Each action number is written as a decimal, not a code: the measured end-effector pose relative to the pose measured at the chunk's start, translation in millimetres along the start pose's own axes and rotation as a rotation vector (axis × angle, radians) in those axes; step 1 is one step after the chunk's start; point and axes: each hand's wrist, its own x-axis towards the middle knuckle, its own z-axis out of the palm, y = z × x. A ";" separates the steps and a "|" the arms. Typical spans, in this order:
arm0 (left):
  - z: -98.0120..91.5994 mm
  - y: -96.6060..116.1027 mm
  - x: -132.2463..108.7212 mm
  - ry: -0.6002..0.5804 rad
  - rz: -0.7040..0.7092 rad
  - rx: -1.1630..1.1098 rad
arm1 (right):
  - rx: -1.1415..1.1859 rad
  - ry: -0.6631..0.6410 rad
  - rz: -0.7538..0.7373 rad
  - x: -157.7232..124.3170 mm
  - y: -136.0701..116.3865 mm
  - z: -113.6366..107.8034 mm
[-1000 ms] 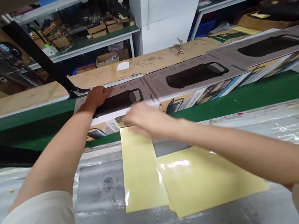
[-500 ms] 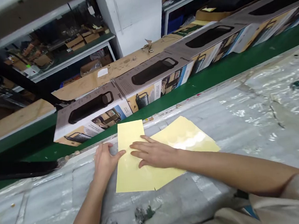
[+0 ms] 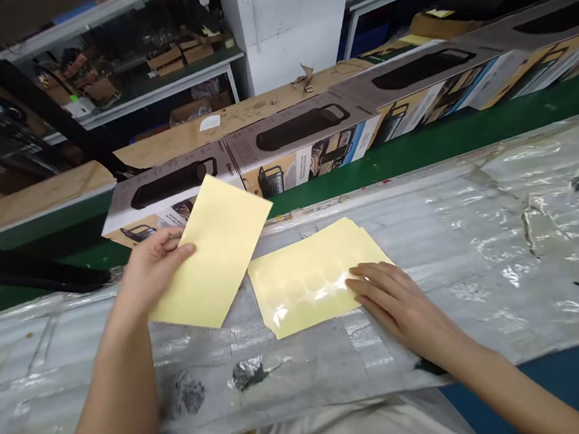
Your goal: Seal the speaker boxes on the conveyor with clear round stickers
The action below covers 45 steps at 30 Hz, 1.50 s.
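My left hand pinches a plain yellow sheet by its left edge, thumb on top, and holds it tilted up off the table. To the right lies a small stack of yellow sticker sheets, showing rows of clear, glossy round stickers. On the right end of that stack rest the outstretched fingers of my right hand; its thumb is hidden. A gap separates the lifted sheet from the stack.
The table is covered in wrinkled clear plastic, with dark patches near its front edge. Beyond it, several printed speaker boxes stand in a row on a green surface. A dark post rises at the left.
My left hand has closed on the plain sheet and carried it left and up, off the stack. My right hand has slid right to the stack's right end.
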 end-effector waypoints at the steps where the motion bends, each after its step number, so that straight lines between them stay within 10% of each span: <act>1: 6.0 13.4 -0.6 -0.054 0.061 0.038 | -0.005 0.008 0.000 -1.3 -2.8 3.3; 7: 117.9 24.1 26.1 -0.579 0.382 0.424 | 0.038 0.409 0.159 2.1 -12.9 -7.3; 10: 156.8 4.0 39.7 -0.597 0.517 0.556 | -0.036 0.521 0.125 4.9 -16.3 -21.6; 15: 128.0 -12.5 38.6 -0.348 0.602 0.499 | 0.047 0.047 -0.116 43.5 -31.2 -17.7; 22: 101.9 -67.1 24.4 -0.358 0.487 0.306 | 0.194 -0.392 -0.213 113.9 -36.5 42.6; 45: 113.5 -89.3 13.5 -0.397 0.760 0.558 | 0.404 -0.397 -0.133 104.9 -28.9 47.3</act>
